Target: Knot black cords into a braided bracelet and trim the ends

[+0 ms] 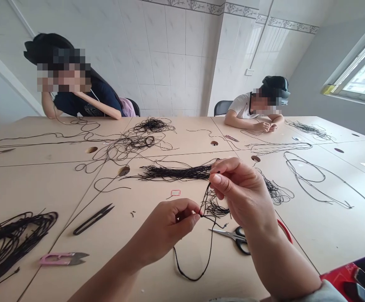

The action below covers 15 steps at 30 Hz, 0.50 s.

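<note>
Left hand [165, 233] and right hand [242, 195] each pinch a black cord [208, 201] between thumb and fingertips, held above the table [34, 197]. Steel scissors [229, 235] lie partly hidden beneath the right forearm; black snips [93, 219], pink snips [63, 259] and a bundle of black cords [176, 173] lie nearby.

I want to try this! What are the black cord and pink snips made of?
The black cord looks like matte thread, maybe nylon or cotton; it falls in limp loops. The pink snips seem shiny steel with a pink coating, perhaps plastic.

black cord [210, 247]; pink-handled snips [54, 259]; green leaf-pattern tile border [198, 5]
</note>
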Each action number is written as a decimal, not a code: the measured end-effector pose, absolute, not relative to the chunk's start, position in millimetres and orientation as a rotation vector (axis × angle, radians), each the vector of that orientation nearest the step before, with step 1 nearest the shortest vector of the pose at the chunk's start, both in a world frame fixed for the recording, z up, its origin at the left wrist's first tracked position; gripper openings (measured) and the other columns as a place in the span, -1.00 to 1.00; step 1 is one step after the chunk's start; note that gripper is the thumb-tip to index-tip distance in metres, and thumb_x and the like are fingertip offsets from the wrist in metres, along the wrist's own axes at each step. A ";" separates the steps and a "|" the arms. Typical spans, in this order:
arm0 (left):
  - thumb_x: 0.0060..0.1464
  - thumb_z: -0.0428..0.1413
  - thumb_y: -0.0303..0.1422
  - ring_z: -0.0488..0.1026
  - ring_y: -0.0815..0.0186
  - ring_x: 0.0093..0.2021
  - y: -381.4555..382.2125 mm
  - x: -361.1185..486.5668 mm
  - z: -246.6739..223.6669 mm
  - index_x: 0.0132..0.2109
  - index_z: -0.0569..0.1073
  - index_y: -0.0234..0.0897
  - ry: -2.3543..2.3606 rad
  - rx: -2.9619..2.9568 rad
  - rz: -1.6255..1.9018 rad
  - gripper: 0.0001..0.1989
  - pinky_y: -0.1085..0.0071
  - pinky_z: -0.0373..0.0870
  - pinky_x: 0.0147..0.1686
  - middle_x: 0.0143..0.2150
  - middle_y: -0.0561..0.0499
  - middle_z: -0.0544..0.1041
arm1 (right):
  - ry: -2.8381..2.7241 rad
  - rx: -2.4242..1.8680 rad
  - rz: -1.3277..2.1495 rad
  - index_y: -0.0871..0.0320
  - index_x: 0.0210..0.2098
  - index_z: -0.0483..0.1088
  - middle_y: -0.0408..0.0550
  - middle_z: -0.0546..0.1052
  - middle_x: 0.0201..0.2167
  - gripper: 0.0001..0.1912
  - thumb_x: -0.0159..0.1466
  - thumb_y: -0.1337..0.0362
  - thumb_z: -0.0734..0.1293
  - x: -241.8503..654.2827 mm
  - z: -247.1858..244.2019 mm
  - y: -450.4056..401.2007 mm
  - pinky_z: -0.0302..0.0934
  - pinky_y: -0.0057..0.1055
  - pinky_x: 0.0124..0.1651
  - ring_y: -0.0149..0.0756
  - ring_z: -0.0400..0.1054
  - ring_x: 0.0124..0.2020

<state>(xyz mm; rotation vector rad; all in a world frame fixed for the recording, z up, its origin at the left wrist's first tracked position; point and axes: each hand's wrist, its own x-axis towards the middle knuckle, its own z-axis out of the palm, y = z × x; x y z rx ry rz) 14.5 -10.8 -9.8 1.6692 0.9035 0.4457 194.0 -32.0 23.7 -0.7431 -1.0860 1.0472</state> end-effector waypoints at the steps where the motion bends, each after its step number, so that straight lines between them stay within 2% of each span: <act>1: 0.20 0.05 -0.21 0.04 0.42 -0.53 -10.5 13.9 -9.6 -0.35 0.39 -0.23 0.903 1.668 0.447 -0.78 0.44 -0.02 -0.55 -0.53 0.19 0.19 | -1.080 -0.751 1.057 0.09 -0.42 0.54 -0.23 0.54 -0.48 -0.85 0.14 0.37 0.58 194.6 23.3 -32.2 0.21 -0.62 -0.53 -0.58 0.26 -0.56; 9: 0.21 0.03 -0.23 0.02 0.40 -0.51 -9.3 11.5 -5.5 -0.34 0.40 -0.23 0.956 1.711 0.445 -0.78 0.43 -0.01 -0.51 -0.54 0.21 0.13 | -1.076 -0.737 1.051 0.06 -0.40 0.58 -0.28 0.57 -0.48 -0.79 0.11 0.49 0.58 196.1 24.1 -31.3 0.29 -0.74 -0.41 -0.63 0.35 -0.51; 15: 0.20 0.02 -0.24 0.03 0.41 -0.52 -11.0 12.0 -6.4 -0.35 0.38 -0.22 0.973 1.723 0.441 -0.80 0.42 0.01 -0.50 -0.55 0.22 0.14 | -1.084 -0.726 1.030 0.07 -0.41 0.56 -0.31 0.56 -0.48 -0.75 0.08 0.54 0.57 193.4 26.4 -31.8 0.30 -0.79 -0.40 -0.65 0.39 -0.48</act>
